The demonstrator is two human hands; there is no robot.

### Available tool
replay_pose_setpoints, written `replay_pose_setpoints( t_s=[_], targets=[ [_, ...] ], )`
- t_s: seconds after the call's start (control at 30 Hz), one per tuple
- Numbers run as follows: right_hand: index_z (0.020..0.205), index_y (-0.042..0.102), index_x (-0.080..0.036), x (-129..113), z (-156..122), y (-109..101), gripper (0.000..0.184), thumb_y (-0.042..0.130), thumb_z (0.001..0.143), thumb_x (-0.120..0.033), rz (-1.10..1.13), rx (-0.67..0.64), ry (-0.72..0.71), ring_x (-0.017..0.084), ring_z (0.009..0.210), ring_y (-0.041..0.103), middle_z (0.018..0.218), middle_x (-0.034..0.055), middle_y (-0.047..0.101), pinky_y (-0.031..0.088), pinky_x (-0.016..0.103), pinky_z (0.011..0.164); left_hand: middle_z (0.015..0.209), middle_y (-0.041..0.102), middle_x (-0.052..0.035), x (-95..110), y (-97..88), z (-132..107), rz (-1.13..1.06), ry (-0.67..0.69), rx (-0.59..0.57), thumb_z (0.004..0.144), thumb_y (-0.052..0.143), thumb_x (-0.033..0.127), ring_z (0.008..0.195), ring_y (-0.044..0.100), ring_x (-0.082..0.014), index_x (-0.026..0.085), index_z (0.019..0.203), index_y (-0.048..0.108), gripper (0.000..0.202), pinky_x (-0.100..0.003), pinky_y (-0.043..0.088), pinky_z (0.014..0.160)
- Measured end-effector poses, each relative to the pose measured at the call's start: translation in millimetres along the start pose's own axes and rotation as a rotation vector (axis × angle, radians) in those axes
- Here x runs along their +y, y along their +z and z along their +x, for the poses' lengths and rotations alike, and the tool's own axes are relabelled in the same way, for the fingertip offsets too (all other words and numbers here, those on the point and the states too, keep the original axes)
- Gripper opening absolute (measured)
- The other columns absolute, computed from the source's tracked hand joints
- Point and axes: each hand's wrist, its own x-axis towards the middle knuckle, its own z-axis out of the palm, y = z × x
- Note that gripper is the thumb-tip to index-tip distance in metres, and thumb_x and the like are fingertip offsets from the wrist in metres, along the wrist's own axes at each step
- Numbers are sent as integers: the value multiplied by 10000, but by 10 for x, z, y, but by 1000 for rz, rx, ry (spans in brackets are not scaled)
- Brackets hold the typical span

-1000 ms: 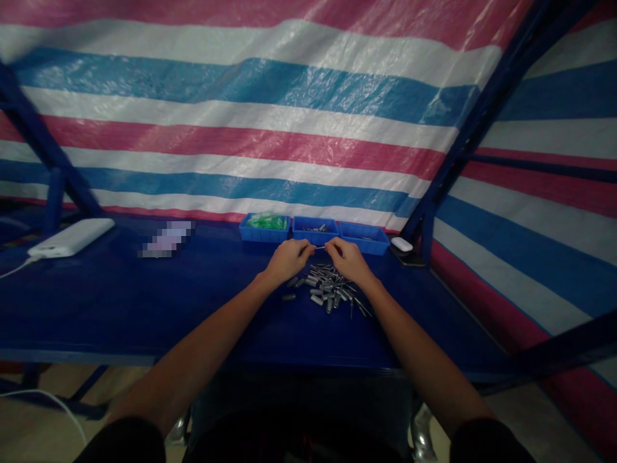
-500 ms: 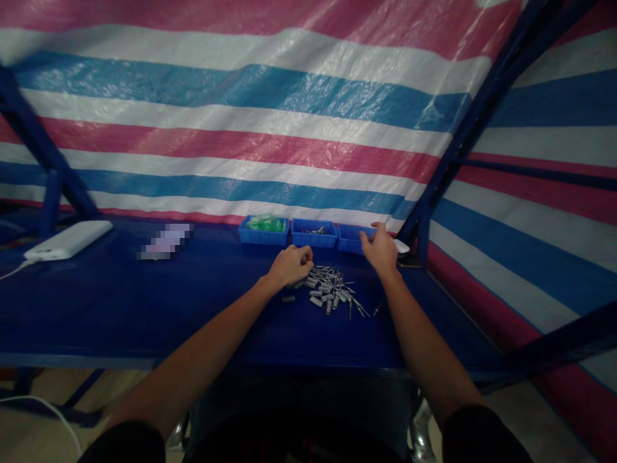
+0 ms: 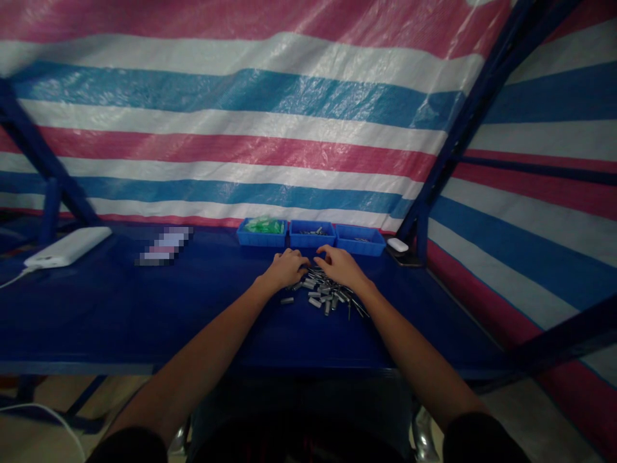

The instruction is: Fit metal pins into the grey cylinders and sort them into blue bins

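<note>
A pile of small metal parts, thin pins and short grey cylinders (image 3: 315,301), lies on the blue table in front of me. At the pile's left edge is my left hand (image 3: 288,267), fingers curled inward; whatever they may hold is hidden. My right hand (image 3: 341,267) reaches over the pile's far right side, thumb and forefinger apart, nothing visible between them. The fingertips of both hands come close to each other. Behind them stand three blue bins in a row: the left bin (image 3: 263,241) with green pieces, the middle bin (image 3: 312,240) and the right bin (image 3: 360,246) with small metal parts.
A white case (image 3: 398,244) rests on a dark flat object (image 3: 406,259) right of the bins. On the left lie a white power bank (image 3: 70,246) with a cable and a blurred-out flat item (image 3: 166,245). Striped sheeting (image 3: 231,148) and blue frame bars (image 3: 446,154) enclose the table (image 3: 193,321).
My right hand has come from the right bin back left and nearer to the pile. My left hand stays by the pile, its fingers slightly shifted.
</note>
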Motion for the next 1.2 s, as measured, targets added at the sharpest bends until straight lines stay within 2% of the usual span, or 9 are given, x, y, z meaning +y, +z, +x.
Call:
replay_pose_setpoints(
  t_s=[0.27, 0.43, 0.7, 0.8, 0.93, 1.07, 1.2],
  targets=[
    [924, 600, -189, -37, -9, 58, 193, 511, 804, -311, 54, -83, -58, 115, 575, 518, 640, -9, 583, 308, 214, 519, 976, 599, -71, 5, -37, 4, 8, -13, 65, 822, 418, 261, 1009, 460, -246, 207, 859, 581, 177, -389, 377, 801],
    [831, 580, -187, -13, -7, 50, 111, 523, 790, -272, 114, -36, -88, 96, 536, 475, 602, -33, 548, 310, 204, 525, 909, 617, -68, -117, -41, 56, -109, -103, 154, 859, 341, 308, 940, 507, -222, 187, 826, 563, 255, -345, 399, 782],
    [789, 540, -188, -39, -3, 21, 56, 529, 783, -243, 141, 82, -144, 97, 545, 464, 598, -39, 519, 330, 206, 567, 721, 604, -62, -131, 20, 139, -199, -72, 246, 886, 296, 313, 757, 549, -184, 166, 699, 540, 340, -294, 402, 721],
    [777, 545, -188, -42, -1, 20, 86, 526, 792, -270, 158, 125, -157, 103, 543, 465, 592, -35, 516, 331, 209, 565, 709, 608, -44, -110, -1, 112, -254, -50, 289, 891, 309, 334, 735, 560, -174, 172, 730, 539, 324, -281, 404, 702],
    [780, 570, -183, -45, 1, 21, 112, 501, 805, -267, 159, 175, -168, 110, 554, 468, 598, -25, 526, 327, 212, 558, 751, 627, -16, -67, -43, 78, -351, 8, 337, 866, 396, 291, 731, 570, -156, 183, 881, 542, 182, -257, 409, 680],
    [733, 582, -177, -28, 2, 22, 122, 499, 793, -245, 156, 147, -166, 104, 550, 463, 600, -24, 528, 315, 208, 544, 773, 631, -6, -30, -39, 69, -328, 79, 321, 818, 471, 224, 755, 566, -150, 184, 901, 555, 124, -261, 414, 719],
    [783, 589, -183, 3, 3, 32, 139, 476, 807, -261, 152, 96, -94, 107, 546, 476, 593, -28, 540, 319, 212, 542, 851, 631, -18, -20, 5, 48, -190, 59, 211, 804, 486, 232, 831, 552, -172, 209, 944, 578, 168, -292, 418, 767]
  ],
)
